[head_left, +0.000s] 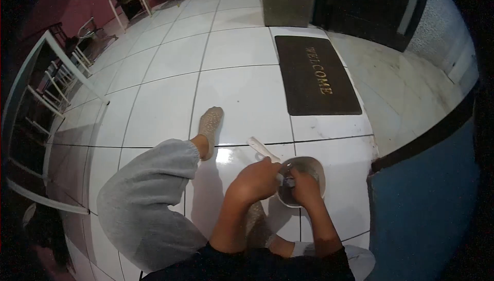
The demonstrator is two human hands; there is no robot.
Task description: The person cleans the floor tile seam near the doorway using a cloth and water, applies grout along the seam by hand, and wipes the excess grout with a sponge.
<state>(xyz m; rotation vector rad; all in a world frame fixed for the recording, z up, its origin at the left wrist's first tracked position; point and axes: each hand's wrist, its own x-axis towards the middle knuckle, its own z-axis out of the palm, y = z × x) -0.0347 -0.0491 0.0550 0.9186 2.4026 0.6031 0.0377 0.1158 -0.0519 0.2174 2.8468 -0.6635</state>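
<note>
Bowl (322, 179) sits low by the floor (242, 95), close in front of the person, prob. so both hands reach; L hand (259, 179) curls at its left rim, R hand (304, 187) dips inside, can't tell what either grips. Pale handle (261, 148) juts far-left. Most room's far, toward mat (319, 77); blue panel (422, 188) bounds right.

Round bowl (321, 175) with a pale rim and darkish inside, open side up, lower frame right of centre. Whitish strip (262, 148) slants off its upper left, can't tell if it's attached.
</note>
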